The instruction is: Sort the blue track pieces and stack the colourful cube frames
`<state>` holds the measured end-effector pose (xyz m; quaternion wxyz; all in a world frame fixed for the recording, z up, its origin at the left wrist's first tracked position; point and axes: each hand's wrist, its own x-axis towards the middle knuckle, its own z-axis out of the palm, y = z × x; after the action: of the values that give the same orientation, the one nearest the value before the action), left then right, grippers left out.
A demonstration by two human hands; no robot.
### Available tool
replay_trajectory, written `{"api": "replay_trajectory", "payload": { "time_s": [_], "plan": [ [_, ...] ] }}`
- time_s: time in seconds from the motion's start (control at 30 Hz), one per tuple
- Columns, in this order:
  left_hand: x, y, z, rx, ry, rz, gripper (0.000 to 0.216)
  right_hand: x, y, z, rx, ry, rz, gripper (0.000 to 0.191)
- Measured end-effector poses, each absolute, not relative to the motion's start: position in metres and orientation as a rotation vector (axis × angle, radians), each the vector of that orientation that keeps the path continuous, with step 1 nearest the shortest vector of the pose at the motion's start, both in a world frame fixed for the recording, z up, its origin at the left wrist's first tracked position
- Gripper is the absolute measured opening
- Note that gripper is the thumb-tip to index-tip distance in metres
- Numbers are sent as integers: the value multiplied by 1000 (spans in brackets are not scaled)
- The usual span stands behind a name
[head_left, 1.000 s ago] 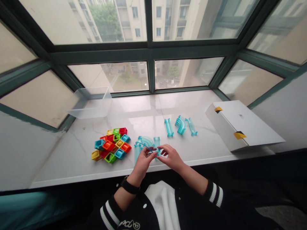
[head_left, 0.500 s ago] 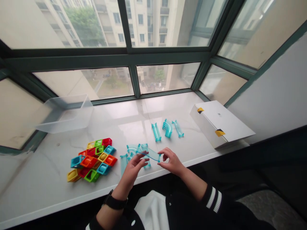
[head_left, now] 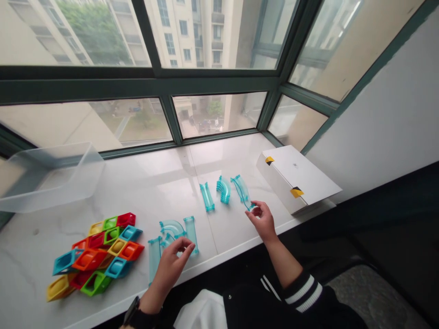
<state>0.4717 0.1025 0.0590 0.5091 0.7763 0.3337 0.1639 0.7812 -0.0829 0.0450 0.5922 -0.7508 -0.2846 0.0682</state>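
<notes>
My right hand (head_left: 263, 220) pinches the near end of a clear blue track piece (head_left: 242, 189) that lies with two other blue track pieces (head_left: 216, 193) on the white marble sill. My left hand (head_left: 172, 263) hovers with its fingers loosely apart over a cluster of blue curved and straight track pieces (head_left: 172, 234) near the front edge, touching or almost touching them. A heap of coloured square blocks (head_left: 96, 255) lies to the left of that hand.
A clear plastic bin (head_left: 48, 178) stands at the back left by the window. A white cardboard box (head_left: 297, 177) with yellow tape lies at the right end of the sill (head_left: 157, 183). A grey wall rises to the right.
My right hand carried one blue track piece from the near cluster to the right group. My left hand let go of it and stayed by the cluster. The view swung right.
</notes>
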Motion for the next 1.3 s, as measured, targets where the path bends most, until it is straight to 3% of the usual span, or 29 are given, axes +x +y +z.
{"api": "replay_trajectory", "payload": {
  "time_s": [0.37, 1.3],
  "plan": [
    [476, 101, 58, 1942, 754, 340, 32, 833, -51, 19, -2023, -544, -88, 49],
    [460, 97, 62, 1879, 824, 398, 28, 845, -13, -9, -2251, -600, -47, 43]
  ]
}}
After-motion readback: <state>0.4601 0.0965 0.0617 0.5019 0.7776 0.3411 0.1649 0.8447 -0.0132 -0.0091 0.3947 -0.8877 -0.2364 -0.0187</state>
